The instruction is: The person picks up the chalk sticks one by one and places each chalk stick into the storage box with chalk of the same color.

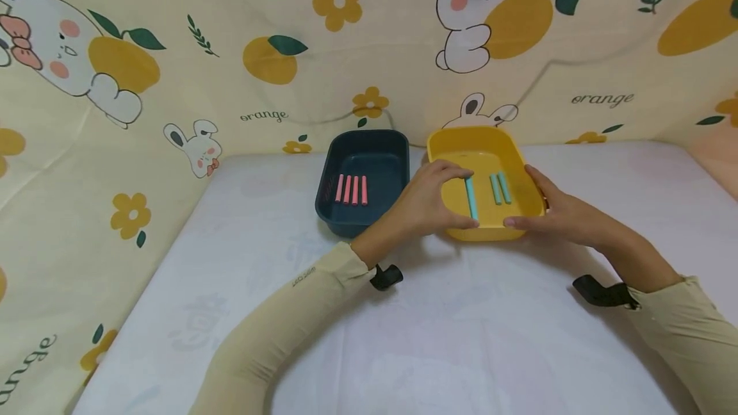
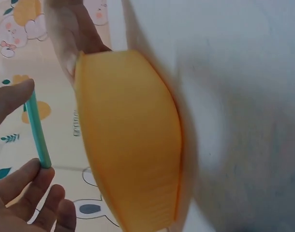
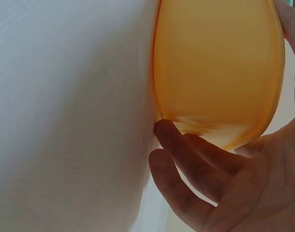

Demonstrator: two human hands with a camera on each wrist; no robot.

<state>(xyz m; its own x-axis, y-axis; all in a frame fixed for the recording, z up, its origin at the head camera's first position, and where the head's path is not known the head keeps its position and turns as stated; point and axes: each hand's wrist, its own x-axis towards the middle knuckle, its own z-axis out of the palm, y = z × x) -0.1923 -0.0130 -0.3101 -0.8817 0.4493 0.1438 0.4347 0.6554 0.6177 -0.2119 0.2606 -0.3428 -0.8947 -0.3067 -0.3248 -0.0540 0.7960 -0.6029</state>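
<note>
In my left hand a blue-green chalk stick is pinched end to end, thumb at one end and fingertips at the other. It is held up over the left part of a yellow plastic bin; the left wrist view shows the chalk clear of the bin's wall. Two more blue-green chalk sticks lie side by side on the bin's floor. My right hand holds the bin's right front corner, its thumb at the front rim and its fingers along the outer side.
Left of the yellow bin stands a dark blue bin with several pink chalk sticks in a row. Both bins stand on a white-covered table, near a printed cloth backdrop. Each wrist wears a black camera mount.
</note>
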